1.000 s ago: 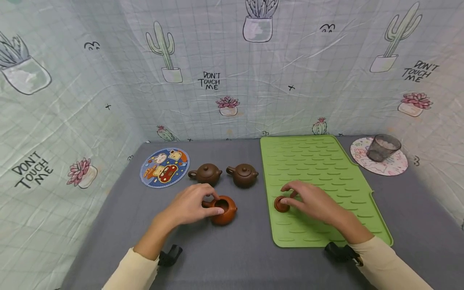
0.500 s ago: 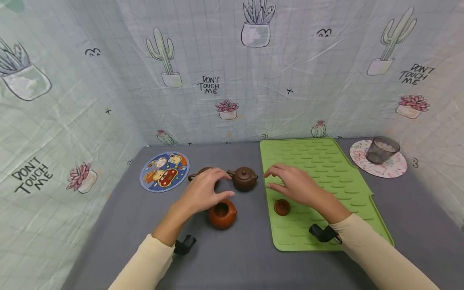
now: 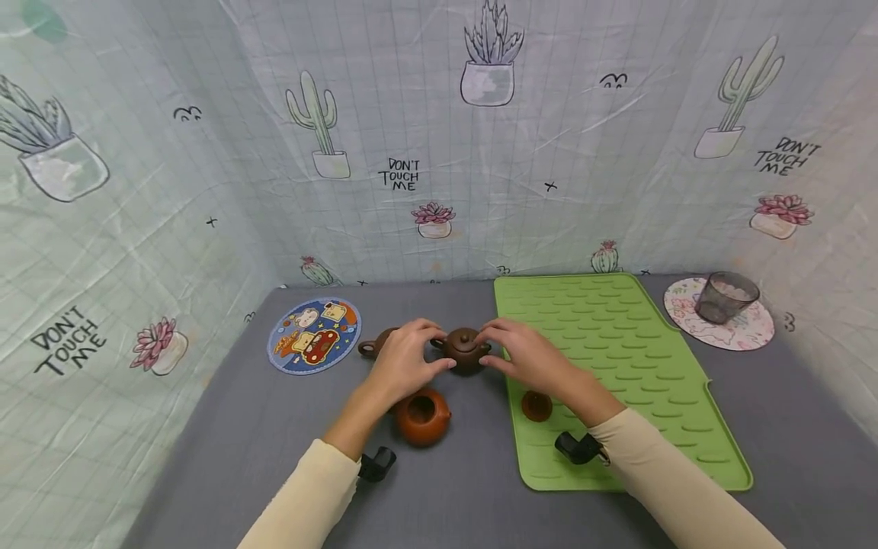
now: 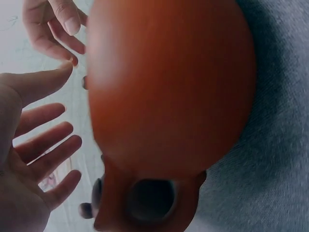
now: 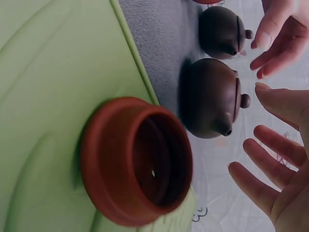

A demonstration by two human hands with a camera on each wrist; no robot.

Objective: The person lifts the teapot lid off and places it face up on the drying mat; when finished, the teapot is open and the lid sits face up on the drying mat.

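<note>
A lidded dark brown teapot stands on the grey tabletop, between my two hands in the head view. My left hand is at its handle side, thumb and fingers parted. At the spout side is my right hand, its fingers also spread. In the right wrist view, the fingertips hover near lid-knob height, holding nothing. An open reddish-orange teapot sits below my left hand. Its lid lies upside down on the green mat. A second dark teapot is partly hidden behind my left hand.
The ridged green mat covers the right-hand part of the table. A blue cartoon coaster lies at the back left. At the back right, a grey see-through cup stands on a pink patterned coaster.
My left hand has left the orange teapot and moved up and right. My right hand has let go of the lid and moved left. Both now flank the dark teapot.
</note>
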